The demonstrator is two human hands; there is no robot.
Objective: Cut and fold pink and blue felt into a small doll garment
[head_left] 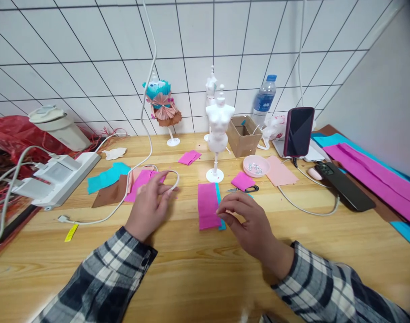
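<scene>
My left hand [151, 206] is over a folded magenta crepe paper piece [135, 189], its thumb and fingers apart. A loop of white cable [177, 178] passes by its fingertips. My right hand [248, 224] has thumb and index finger pinched together at the right edge of a magenta crepe paper strip [208, 206]; whatever is in the pinch is too small to make out. A blue paper strip [219, 197] shows along that edge. Behind it stands a white mini mannequin [219, 128]. Small scissors [247, 189] lie beyond my right hand, beside a small magenta piece [242, 180].
A pink dish [256, 166] holds small shiny bits. Farther back are a cardboard box [244, 139], a water bottle [264, 101] and a paper-dressed mannequin [163, 105]. Phones [299, 132] and cables are at right; a power strip [70, 175] is at left.
</scene>
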